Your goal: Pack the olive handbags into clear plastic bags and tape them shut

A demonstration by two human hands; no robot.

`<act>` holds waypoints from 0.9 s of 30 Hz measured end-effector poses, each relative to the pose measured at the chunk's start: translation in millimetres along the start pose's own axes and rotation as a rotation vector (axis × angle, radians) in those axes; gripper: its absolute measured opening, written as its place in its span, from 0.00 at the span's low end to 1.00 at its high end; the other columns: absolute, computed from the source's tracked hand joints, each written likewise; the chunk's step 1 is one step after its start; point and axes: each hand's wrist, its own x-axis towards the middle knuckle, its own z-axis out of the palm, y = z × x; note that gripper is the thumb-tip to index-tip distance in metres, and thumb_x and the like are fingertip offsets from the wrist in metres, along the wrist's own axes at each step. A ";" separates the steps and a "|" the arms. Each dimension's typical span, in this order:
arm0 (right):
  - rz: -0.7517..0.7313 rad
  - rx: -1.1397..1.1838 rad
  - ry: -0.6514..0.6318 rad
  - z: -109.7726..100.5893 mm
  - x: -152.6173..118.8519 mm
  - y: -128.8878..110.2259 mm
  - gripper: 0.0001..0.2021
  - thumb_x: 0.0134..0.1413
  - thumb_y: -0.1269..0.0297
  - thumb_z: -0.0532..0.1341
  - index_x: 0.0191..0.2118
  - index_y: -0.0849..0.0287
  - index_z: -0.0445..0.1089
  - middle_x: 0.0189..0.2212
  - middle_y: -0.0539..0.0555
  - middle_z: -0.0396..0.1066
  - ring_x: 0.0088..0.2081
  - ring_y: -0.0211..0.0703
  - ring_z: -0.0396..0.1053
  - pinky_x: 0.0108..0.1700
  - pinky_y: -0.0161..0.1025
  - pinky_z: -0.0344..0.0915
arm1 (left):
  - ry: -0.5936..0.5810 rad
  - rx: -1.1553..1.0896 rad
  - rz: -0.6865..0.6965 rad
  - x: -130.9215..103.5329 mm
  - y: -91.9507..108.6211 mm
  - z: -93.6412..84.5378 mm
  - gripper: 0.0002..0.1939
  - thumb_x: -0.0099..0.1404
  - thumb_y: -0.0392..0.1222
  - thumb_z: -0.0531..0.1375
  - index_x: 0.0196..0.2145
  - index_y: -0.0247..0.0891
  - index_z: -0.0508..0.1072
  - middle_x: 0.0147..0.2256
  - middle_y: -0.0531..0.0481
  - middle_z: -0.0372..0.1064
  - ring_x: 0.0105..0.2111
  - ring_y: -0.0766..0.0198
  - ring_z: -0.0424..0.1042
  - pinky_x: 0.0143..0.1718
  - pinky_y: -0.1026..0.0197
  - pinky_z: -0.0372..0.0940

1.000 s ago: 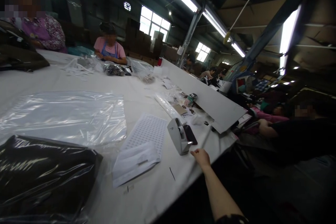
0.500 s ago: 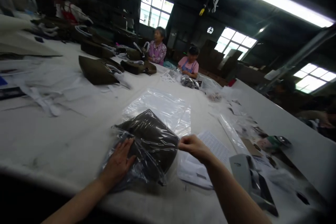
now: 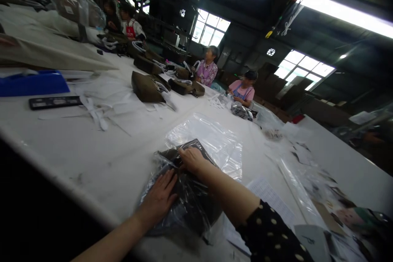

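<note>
A dark olive item in a clear plastic bag (image 3: pixel 196 204) lies on the white table near its front edge. My left hand (image 3: pixel 159 196) rests flat on the left part of the plastic, fingers spread. Reaching across the item, my right hand (image 3: pixel 192 159) has its fingers curled down at the upper left of the bag; what they pinch is hidden. Just beyond lies a flat clear plastic bag (image 3: pixel 211 137). Printed sheets (image 3: pixel 270 198) are partly covered by my right arm.
Olive bags with white handles (image 3: pixel 147 88) stand further back. A blue folder (image 3: pixel 33 84) and a black strip (image 3: pixel 55 102) lie left. Two people (image 3: pixel 207 67) (image 3: pixel 244 90) sit at the far side. A grey device (image 3: pixel 313 241) sits front right.
My right hand has moved from the item's right edge over to its upper left. My left hand stays flat on the plastic. The view has turned to the left.
</note>
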 end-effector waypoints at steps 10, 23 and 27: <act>0.024 0.293 0.526 -8.9 -128.8 17.6 0.10 0.55 0.67 0.58 0.44 0.57 0.63 0.35 0.55 0.66 0.38 0.46 0.64 0.39 0.41 0.64 | 0.277 -0.451 -0.548 -7.9 -25.6 -63.3 0.21 0.61 0.50 0.55 0.51 0.44 0.65 0.56 0.45 0.58 0.56 0.49 0.57 0.56 0.46 0.56; -0.063 0.376 0.928 48.9 -147.6 -24.4 0.10 0.57 0.69 0.51 0.41 0.59 0.68 0.33 0.54 0.73 0.36 0.43 0.69 0.42 0.42 0.66 | -0.358 -1.865 -0.995 73.8 30.0 -124.7 0.18 0.65 0.49 0.50 0.45 0.34 0.68 0.37 0.42 0.71 0.28 0.65 0.70 0.32 0.61 0.69; 0.506 0.819 1.115 -49.8 -137.7 95.6 0.11 0.51 0.57 0.59 0.29 0.60 0.65 0.23 0.50 0.69 0.26 0.40 0.67 0.29 0.36 0.66 | -0.107 -1.470 -0.656 100.6 32.3 -126.7 0.24 0.61 0.58 0.50 0.43 0.38 0.70 0.40 0.44 0.72 0.30 0.61 0.69 0.35 0.55 0.69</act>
